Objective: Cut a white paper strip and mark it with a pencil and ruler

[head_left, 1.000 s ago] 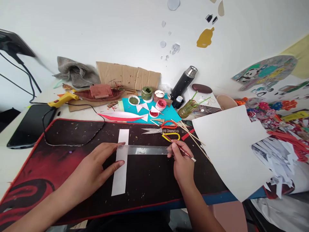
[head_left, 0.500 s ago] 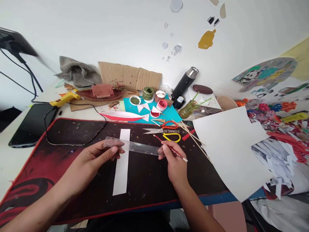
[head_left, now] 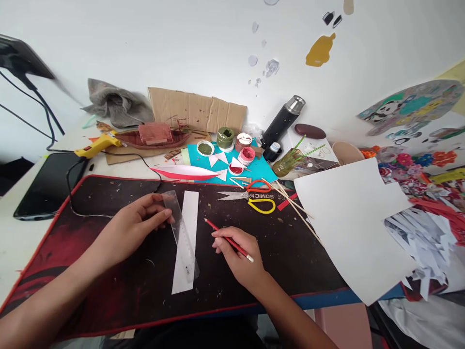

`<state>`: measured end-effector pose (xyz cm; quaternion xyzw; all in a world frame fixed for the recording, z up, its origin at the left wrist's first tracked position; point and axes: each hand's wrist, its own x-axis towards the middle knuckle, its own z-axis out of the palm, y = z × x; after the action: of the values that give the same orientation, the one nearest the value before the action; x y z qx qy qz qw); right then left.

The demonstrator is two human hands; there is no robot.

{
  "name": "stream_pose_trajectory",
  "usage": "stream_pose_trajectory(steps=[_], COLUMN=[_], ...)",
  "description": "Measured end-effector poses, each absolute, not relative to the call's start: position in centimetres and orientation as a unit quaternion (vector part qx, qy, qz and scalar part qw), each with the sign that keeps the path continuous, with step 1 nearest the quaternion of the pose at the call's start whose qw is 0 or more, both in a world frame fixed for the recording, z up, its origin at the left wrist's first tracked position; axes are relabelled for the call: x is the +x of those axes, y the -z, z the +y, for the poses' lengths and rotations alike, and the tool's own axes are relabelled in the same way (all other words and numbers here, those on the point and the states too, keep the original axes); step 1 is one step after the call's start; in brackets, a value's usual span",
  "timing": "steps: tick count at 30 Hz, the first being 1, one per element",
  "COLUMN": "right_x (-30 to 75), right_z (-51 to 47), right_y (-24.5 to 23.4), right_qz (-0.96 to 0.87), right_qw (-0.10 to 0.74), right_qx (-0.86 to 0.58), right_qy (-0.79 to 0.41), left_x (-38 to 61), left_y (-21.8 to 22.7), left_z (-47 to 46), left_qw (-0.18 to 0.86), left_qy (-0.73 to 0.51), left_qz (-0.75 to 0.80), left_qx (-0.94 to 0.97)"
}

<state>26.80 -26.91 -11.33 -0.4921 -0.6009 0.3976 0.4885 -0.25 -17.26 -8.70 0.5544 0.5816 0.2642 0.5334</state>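
My left hand [head_left: 142,220] pinches the upper end of a clear plastic ruler [head_left: 183,237] between thumb and fingers. The ruler slants down across a white paper strip [head_left: 189,218] that lies on the dark desk mat [head_left: 145,286]; whether it touches the paper I cannot tell. My right hand [head_left: 238,254] is closed around a red pencil [head_left: 228,239] with a white eraser end. Its tip points up and left, a little to the right of the strip.
Scissors [head_left: 250,195] with orange and yellow handles lie beyond my right hand. Open paint jars [head_left: 225,139] stand on blue paper behind them. A red-and-white paper boat shape [head_left: 185,173], a glue gun [head_left: 96,145], thin sticks [head_left: 298,208] and a large white sheet [head_left: 352,228] surround the work area.
The ruler has turned from lying crosswise to slanting lengthwise over the strip. My right hand has let go of the ruler's end and moved down and left, the pencil now in a writing hold.
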Motion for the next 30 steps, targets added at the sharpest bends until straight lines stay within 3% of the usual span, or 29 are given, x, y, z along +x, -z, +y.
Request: stream_pose_trajectory(steps=[13,21,30], right_x=[26.2,26.3,26.0], right_z=[-25.8,-25.0,-23.6], right_y=[10.9,11.0,11.2], right_qz=[-0.587,-0.588,-0.671], right_qw=[0.490,0.495,0.421], right_qx=[-0.494,-0.494,-0.487], right_qy=[-0.414,-0.406,-0.368], left_x=[0.9,0.9,-0.3], left_y=[8.5,8.4,9.1], left_z=[-15.2,-14.8,-15.1], left_qw=[0.424,0.407,0.441], left_qy=[-0.167,-0.163,-0.141], left_qz=[0.573,0.543,0.532], left_qx=[0.681,0.717,0.709])
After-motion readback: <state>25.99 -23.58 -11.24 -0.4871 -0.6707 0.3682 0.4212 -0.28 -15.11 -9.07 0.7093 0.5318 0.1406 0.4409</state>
